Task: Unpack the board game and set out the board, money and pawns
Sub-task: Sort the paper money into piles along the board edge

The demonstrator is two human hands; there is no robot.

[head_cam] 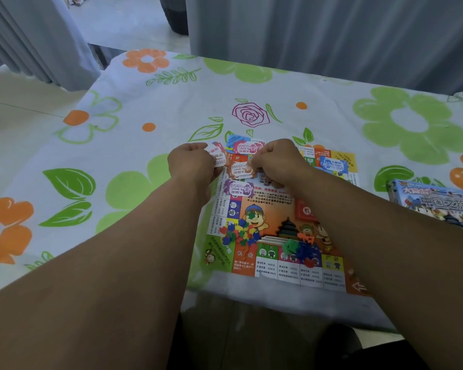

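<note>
I see the board [278, 214] already flat on the surface [145, 108], with the box [436, 204] aside at the right. My left hand [191, 164] pinches a white note [219, 157] and my right hand [275, 161] an orange note [238, 169]. The money lies unsorted, and 2 heaps of coloured pieces [241, 233] await placing.

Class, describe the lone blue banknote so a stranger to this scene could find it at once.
Find the colourful game board on the flowered tablecloth. Go to its far right corner, past the right hand. The blue banknote lies there alone, while the other notes cluster at the far left corner.
</note>
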